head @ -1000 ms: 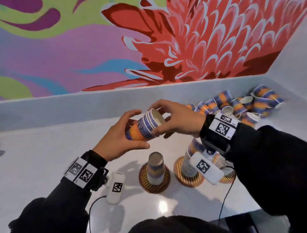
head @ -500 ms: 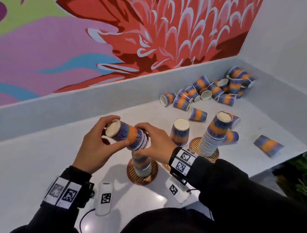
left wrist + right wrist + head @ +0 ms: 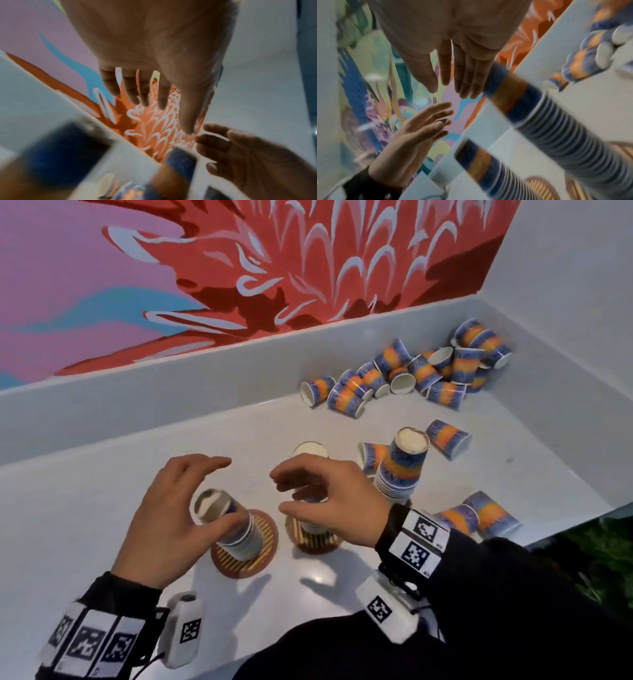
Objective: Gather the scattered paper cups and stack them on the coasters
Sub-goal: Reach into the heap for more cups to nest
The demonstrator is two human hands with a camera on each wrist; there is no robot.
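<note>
A: Near edge first. Left hand (image 3: 171,518) hangs over the left stack (image 3: 227,520) on the left coaster (image 3: 244,556). Fingers apart and relaxed, holding nothing; thumb sits just beside the stack wall, can't tell if it touches.

B: Right?

A: Right hand (image 3: 334,498) over the middle stack (image 3: 310,453) and middle coaster (image 3: 317,539). Also loose, nothing in it. It hides most of that stack; only the top cup's base shows past the fingers.

B: All stacks inverted?

A: Yes, bases up, long axes upright. The tall stack (image 3: 404,467) stands right of the right hand, its coaster mostly hidden. It leans slightly toward the counter's right edge.

B: What's left?

A: Plenty. Two loose cups (image 3: 479,515) lie on their sides at the near right edge, beside the right wrist. One fallen cup (image 3: 371,457) is just behind the tall stack, another (image 3: 447,438) farther right. The main pile (image 3: 411,371) sits in the far right corner against the back rim (image 3: 171,392).

B: Next pick?

A: My call: right hand. Every loose cup lies right of both hands, so it's nearer. The near-edge pair is the shortest reach. They lie on their sides, so each needs turning base-up before it goes on.

B: Obstacles?

A: The tall stack sits between the right hand and the pile. A straight reach risks clipping it, and it looks tippy. Go round or over.
</note>
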